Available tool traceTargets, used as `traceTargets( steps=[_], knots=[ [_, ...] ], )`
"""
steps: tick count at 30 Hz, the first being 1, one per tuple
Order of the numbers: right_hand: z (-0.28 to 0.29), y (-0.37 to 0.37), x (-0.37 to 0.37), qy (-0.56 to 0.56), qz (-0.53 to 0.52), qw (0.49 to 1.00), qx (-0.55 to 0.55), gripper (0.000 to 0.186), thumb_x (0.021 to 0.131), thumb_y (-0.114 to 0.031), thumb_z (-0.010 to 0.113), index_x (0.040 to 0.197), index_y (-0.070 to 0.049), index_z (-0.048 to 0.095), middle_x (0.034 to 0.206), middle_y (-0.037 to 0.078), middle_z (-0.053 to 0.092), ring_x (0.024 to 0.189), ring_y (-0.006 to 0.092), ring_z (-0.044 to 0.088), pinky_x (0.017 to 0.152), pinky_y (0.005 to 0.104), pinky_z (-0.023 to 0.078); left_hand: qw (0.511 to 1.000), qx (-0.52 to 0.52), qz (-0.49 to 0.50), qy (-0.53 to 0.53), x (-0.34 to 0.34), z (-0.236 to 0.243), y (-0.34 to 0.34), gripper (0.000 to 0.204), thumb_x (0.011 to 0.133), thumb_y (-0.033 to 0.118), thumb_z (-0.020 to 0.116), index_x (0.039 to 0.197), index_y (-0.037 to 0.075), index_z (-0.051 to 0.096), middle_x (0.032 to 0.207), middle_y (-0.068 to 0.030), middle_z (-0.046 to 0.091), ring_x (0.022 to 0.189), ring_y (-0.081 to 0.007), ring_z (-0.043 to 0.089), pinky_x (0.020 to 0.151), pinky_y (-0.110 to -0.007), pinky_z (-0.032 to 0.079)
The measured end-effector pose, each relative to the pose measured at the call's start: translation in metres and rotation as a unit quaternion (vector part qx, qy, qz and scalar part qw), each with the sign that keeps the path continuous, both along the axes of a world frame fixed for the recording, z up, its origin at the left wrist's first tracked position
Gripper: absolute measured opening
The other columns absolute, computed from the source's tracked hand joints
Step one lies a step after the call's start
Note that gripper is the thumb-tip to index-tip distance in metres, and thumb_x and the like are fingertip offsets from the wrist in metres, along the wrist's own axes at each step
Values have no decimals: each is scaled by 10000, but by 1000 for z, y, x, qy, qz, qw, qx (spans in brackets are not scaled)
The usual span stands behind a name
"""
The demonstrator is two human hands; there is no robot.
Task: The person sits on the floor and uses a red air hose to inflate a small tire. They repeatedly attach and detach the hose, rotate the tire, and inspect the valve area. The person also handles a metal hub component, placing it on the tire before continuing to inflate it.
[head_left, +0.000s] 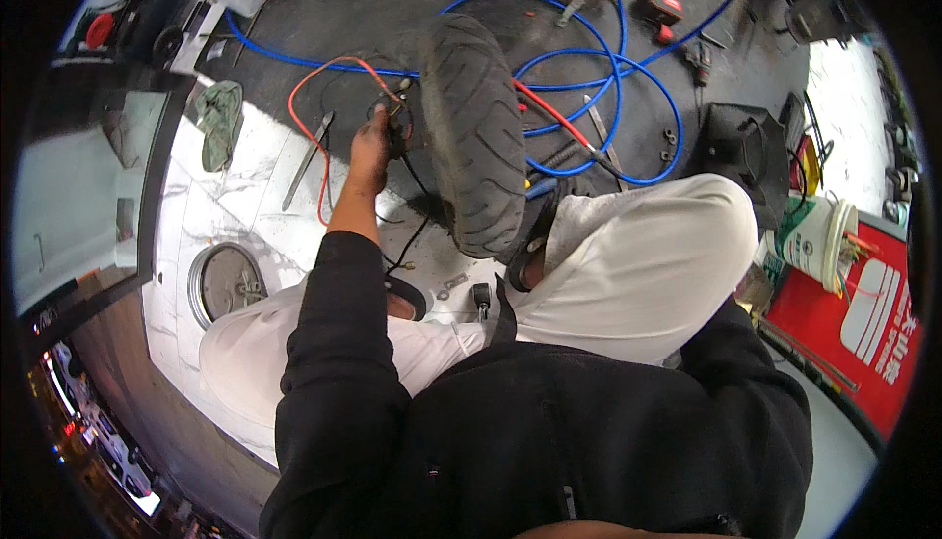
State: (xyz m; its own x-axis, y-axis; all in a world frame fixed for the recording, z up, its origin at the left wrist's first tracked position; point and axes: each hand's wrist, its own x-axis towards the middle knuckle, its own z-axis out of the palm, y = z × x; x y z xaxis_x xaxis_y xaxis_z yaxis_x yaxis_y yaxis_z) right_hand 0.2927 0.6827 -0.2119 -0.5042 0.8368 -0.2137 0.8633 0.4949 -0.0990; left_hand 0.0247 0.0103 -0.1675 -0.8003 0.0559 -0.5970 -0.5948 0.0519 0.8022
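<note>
A worn black tire (475,137) stands upright between my feet, its tread toward me. At its left side my left hand (373,147) is closed around a dark hose fitting (397,102) with brass-coloured parts; the fingers partly hide it. An orange-red air hose (329,73) loops up to this fitting. From near the hand a thin black hose (417,183) runs down past the tire. My right arm (736,348) goes down behind my raised right knee, and the right hand is out of sight.
Blue hose (677,112) coils right of the tire, near a red-and-black power tool (659,6). Tire levers (308,161) and a green cloth (220,125) lie at left, above a round metal basin (226,282). A black bag (741,152), white bucket (819,235) and red box (873,318) stand right.
</note>
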Motion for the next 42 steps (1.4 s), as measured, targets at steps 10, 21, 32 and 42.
traceTargets(
  steps=[10, 21, 32, 42],
  knots=[
    [241, -79, -90, 522, 31, 813, -257, 421, 1049, -358, 681, 1199, 32, 736, 1125, 116, 752, 1010, 153, 677, 881, 320, 535, 964, -223, -40, 140, -6, 6, 3, 870, 976, 651, 691, 1418, -89, 572, 1377, -257, 655, 1243, -342, 649, 1024, -414, 516],
    [89, -39, -77, 101, 128, 984, 77, 437, 956, -430, 688, 1116, -34, 779, 1034, 217, 779, 928, 375, 748, 865, 459, 595, 583, -500, -419, 485, 69, 188, 209, 626, 949, 542, 683, 1514, 288, 592, 1696, -121, 385, 1576, -406, 303, 1207, -695, 306],
    [-73, -55, 18, 145, -143, 971, -124, 406, 892, -253, 670, 1243, -70, 761, 1275, 253, 726, 1220, 425, 685, 1052, 479, 552, 650, -427, -425, 463, 52, 173, 192, 654, 909, 412, 770, 1485, 155, 596, 1704, -212, 338, 1553, -495, 302, 1254, -608, 292],
    [-132, -27, -20, 168, -153, 968, -111, 606, 867, -382, 782, 1388, -89, 681, 1319, 200, 730, 1240, 360, 697, 1054, 447, 548, 750, -338, -392, 412, 53, 204, 114, 596, 963, 253, 721, 1504, 64, 558, 1728, -279, 238, 1588, -475, 268, 1285, -534, 245]
  ],
)
